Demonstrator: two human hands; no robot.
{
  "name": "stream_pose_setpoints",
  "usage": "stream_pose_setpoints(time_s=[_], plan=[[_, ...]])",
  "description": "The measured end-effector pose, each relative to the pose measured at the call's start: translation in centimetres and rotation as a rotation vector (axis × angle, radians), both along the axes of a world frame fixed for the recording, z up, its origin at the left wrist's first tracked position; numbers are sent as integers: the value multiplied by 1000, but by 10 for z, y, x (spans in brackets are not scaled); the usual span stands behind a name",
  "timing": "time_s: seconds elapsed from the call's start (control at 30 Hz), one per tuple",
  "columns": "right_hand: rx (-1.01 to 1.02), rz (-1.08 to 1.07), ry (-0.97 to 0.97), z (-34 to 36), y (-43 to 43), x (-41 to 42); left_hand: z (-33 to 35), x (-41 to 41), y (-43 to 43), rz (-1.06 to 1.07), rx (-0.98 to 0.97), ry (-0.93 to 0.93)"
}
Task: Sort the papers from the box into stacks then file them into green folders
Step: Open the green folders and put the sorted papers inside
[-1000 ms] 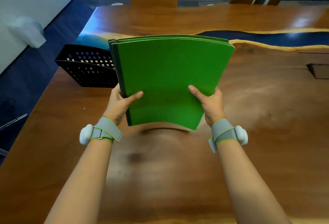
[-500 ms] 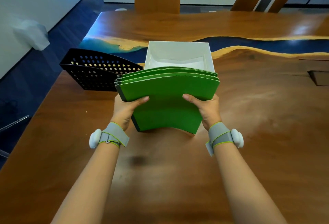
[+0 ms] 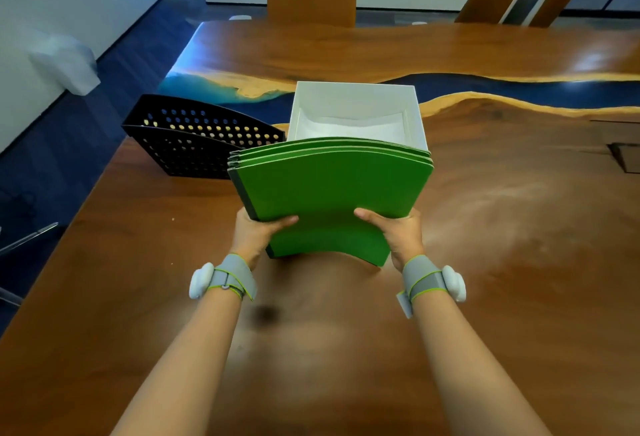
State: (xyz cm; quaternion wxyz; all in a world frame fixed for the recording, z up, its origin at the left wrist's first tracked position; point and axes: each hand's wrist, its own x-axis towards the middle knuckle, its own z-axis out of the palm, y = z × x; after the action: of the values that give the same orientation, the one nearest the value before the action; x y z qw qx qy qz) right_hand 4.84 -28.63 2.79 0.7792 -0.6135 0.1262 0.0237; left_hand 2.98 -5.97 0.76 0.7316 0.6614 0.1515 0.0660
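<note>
Currently, in the head view, both hands hold the folders [image 3: 332,193] in the middle of the frame. The left hand [image 3: 258,234] grips the lower left side near the dark spines, thumb on the front cover and fingers behind. The right hand [image 3: 398,233] grips the lower right side in the same manner. The folders stand almost upright, bent into an arch, and their lower corners seem to touch the table [image 3: 519,227]. Just behind them, a little above the centre, is the white box [image 3: 353,97]. The papers [image 3: 349,129] lie at its bottom — how many I cannot tell, because they are white on white. A black tray [image 3: 194,137] lies to the left of the box.

My judgement of the risks is this. The grip takes only the lower part of several smooth covers, so the upper edges, which spread a little, could fan open and one folder could slide out sideways. The arch comes from squeezing on both sides; if one hand loosens, the covers could spring flat and jump from the other hand. The top edge also stands very close to the front wall of the box — a push forward could shove the box, or tip the folders into it on top of the papers not yet sorted.
</note>
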Motion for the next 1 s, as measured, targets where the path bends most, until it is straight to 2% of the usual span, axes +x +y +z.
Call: stream_pose_setpoints(time_s=[0.17,0.3,0.47,0.6,0.7,0.87,1.0], plan=[[24,-82,19,4,9,7,-3,10,1,61,0,57],[47,-105,-11,18,21,16,13,18,9,77,13,16],[46,-115,-162,62,53,43,73,42,35,106,5,-152],[38,-79,-314,105,84,70,125,60,70,76,70,-342],[69,-72,-360,130,110,90,153,78,96,88,120,-430],[135,-74,-379,151,173,122,175,110,159,103,173,-479],[105,-42,-343,140,207,143,165,135,200,111,191,-461]])
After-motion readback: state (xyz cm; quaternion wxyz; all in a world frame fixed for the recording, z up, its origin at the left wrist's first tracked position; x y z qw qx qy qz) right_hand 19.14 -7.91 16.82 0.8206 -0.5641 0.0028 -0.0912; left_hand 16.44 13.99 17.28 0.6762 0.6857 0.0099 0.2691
